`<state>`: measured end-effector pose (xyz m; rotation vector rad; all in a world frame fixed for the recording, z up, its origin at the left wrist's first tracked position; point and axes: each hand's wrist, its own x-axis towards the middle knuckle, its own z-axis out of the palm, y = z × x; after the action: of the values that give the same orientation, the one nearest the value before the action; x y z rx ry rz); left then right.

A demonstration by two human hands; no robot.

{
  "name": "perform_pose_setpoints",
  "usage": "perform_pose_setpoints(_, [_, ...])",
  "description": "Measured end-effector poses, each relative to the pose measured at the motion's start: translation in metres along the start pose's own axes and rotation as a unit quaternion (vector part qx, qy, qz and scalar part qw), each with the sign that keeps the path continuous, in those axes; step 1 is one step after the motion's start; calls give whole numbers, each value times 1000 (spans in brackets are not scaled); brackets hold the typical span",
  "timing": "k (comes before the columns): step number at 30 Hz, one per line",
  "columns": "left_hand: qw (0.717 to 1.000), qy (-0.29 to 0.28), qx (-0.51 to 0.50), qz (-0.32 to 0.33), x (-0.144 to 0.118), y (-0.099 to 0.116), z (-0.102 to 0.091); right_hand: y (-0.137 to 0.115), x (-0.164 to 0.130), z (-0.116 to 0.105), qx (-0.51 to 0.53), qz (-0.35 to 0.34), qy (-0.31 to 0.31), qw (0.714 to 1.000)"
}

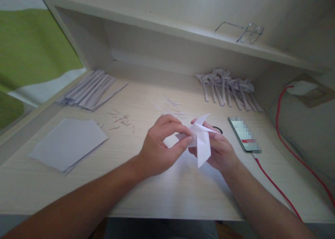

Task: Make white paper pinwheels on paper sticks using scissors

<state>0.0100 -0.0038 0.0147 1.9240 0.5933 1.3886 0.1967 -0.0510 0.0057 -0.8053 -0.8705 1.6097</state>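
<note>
Both hands clamp the folded paper (202, 141) above the counter (162, 193) mid-scene, left hand (159, 150) pinching its left flap, right hand (221, 150) cupping beneath; likely light, thin, crease-prone, best held at folded edges.

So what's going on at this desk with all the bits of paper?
A person is folding a white paper piece with both hands above the desk. The left hand pinches one corner, and the right hand supports it from beneath. A stack of flat sheets and long paper strips lie to the left, a pile of folded pieces at the back right, and a phone on a red cable beside the right hand.
</note>
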Motion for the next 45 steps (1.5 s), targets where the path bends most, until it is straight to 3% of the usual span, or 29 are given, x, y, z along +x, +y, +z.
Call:
perform_pose_setpoints(14, [990, -47, 113, 73, 2, -12, -5, 5, 1, -7, -142, -74, -1, 987])
perform_pose_setpoints(19, [989, -72, 113, 65, 2, -18, -6, 5, 0, -3, -152, -81, 3, 985])
perform_pose_setpoints(24, [996, -83, -1, -15, 5, -22, -9, -2, 5, -5, -167, -83, 10, 982])
perform_pose_setpoints(29, [974, -117, -152, -121, 9, -27, -10, -3, 12, -14, -154, -88, 30, 984])
perform_pose_setpoints(32, [963, -134, -177, -153, 8, -29, -8, 1, 10, -10, -160, -58, -17, 985])
perform_pose_setpoints(35, [958, -146, -180, -171, 7, -27, -6, 5, 7, -5, -149, -29, -15, 988])
perform_pose_setpoints(45, [975, -175, -108, -79, 8, -19, -9, 14, 8, -4, -80, 16, 6, 997])
